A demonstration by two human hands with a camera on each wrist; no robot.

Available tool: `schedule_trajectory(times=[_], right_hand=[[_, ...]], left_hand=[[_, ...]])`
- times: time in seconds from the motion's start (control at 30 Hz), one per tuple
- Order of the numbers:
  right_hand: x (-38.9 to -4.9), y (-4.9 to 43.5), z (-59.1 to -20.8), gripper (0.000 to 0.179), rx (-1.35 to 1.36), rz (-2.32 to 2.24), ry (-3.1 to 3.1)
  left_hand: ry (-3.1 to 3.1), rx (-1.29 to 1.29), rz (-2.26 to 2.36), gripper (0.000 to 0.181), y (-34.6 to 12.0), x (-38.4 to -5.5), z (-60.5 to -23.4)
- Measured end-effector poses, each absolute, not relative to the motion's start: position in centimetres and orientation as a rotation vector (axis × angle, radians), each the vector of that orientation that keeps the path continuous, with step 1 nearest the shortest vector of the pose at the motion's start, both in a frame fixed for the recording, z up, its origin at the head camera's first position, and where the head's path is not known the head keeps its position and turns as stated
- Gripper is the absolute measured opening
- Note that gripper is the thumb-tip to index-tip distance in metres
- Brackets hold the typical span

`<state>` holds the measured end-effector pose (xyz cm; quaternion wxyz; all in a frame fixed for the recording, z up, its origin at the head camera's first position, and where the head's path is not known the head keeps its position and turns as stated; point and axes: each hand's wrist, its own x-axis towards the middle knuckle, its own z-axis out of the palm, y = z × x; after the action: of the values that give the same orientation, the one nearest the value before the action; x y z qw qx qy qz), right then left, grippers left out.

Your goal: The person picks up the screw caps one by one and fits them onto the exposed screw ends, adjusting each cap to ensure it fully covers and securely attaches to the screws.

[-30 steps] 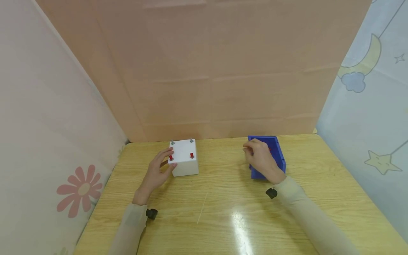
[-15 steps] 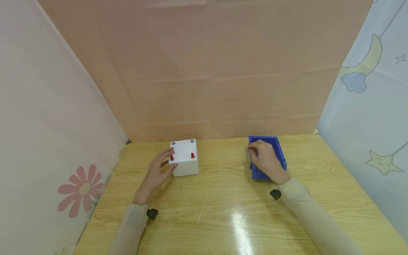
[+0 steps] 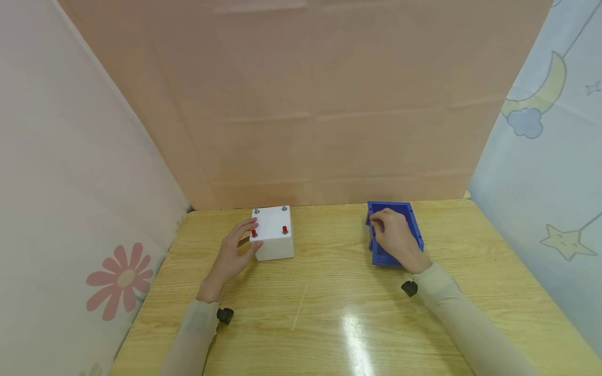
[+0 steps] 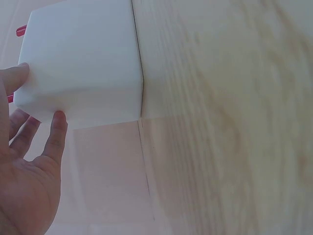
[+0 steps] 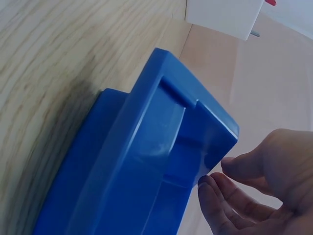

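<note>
A white box (image 3: 275,246) stands on the table at left. Two red-capped posts (image 3: 284,230) stick up near its front edge, two bare metal posts (image 3: 284,208) at the back. My left hand (image 3: 231,255) grips its left side, with the thumb at the front edge and fingers over the top edge; the left wrist view shows a finger (image 4: 58,120) against its side. At right, my right hand (image 3: 394,232) is over an open blue bin (image 5: 142,147), fingers bent toward the thumb at its left rim. A gap shows between thumb and fingertips, with nothing visible in it.
The wooden table (image 3: 324,297) runs up to a tan backdrop (image 3: 305,130). Patterned cloth walls (image 3: 531,172) close off both sides. A small black device (image 3: 409,288) sits at the right wrist, another black device (image 3: 225,315) at the left.
My right hand has drawn slightly right and toward me over the blue bin, its fingers bending closer to the thumb. My left hand keeps its place on the white box.
</note>
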<state>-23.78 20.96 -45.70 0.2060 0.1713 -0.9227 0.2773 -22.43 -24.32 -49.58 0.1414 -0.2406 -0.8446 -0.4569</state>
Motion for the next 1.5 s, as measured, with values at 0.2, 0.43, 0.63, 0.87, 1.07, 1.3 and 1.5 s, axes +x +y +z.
schedule_trajectory(times=[0.2, 0.43, 0.63, 0.87, 1.07, 1.3, 1.5], right_hand=[[-23.8, 21.2, -45.9, 0.015, 0.448, 0.783, -2.595], [-23.9, 21.5, -46.0, 0.014, 0.463, 0.763, -2.592], [-24.2, 21.9, -46.0, 0.013, 0.457, 0.712, -2.583], [-24.4, 22.2, -45.4, 0.014, 0.476, 0.648, -2.596], [-24.5, 22.4, -45.2, 0.018, 0.449, 0.603, -2.651], [-25.0, 22.9, -45.3, 0.022, 0.422, 0.482, -2.745], [-25.4, 23.3, -45.3, 0.025, 0.436, 0.356, -2.800]], left_hand=[[-2.430, -0.700, -1.339, 0.049, -24.3, -22.4, -49.6], [-2.444, -0.696, -1.334, 0.050, -24.2, -22.4, -49.5], [-2.441, -0.699, -1.329, 0.050, -24.2, -22.5, -49.6], [-2.441, -0.708, -1.309, 0.050, -24.2, -22.5, -49.4], [-2.435, -0.707, -1.313, 0.050, -24.2, -22.5, -49.4], [-2.428, -0.708, -1.327, 0.050, -24.4, -22.6, -49.7], [-2.434, -0.697, -1.332, 0.049, -24.4, -22.5, -49.7]])
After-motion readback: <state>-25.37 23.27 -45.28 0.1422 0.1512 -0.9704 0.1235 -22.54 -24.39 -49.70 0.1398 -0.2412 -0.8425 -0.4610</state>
